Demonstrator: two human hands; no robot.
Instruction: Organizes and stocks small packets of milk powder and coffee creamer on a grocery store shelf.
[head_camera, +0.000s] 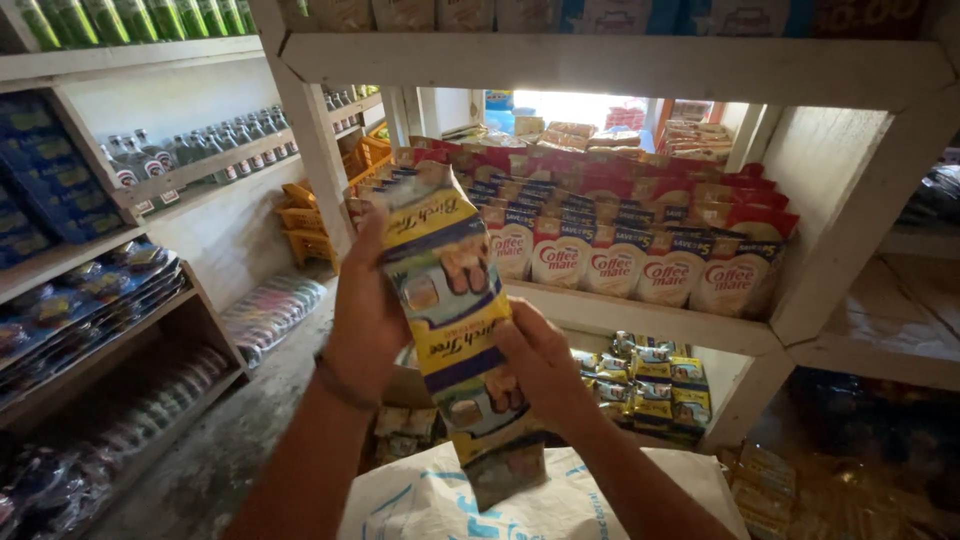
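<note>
A long strip of joined yellow, blue and white sachets hangs upright in front of me. My left hand grips its upper left edge, thumb near the top. My right hand holds the strip lower down on its right edge. Its bottom end dangles just above a white sack. Behind the strip, a white wooden shelf carries rows of red and cream sachet packs standing upright.
Clear bottles and green bottles line the left shelves, with blue packs beside them. Yellow baskets sit stacked by the post. More yellow packs fill the lower shelf. A bare concrete floor runs along the left.
</note>
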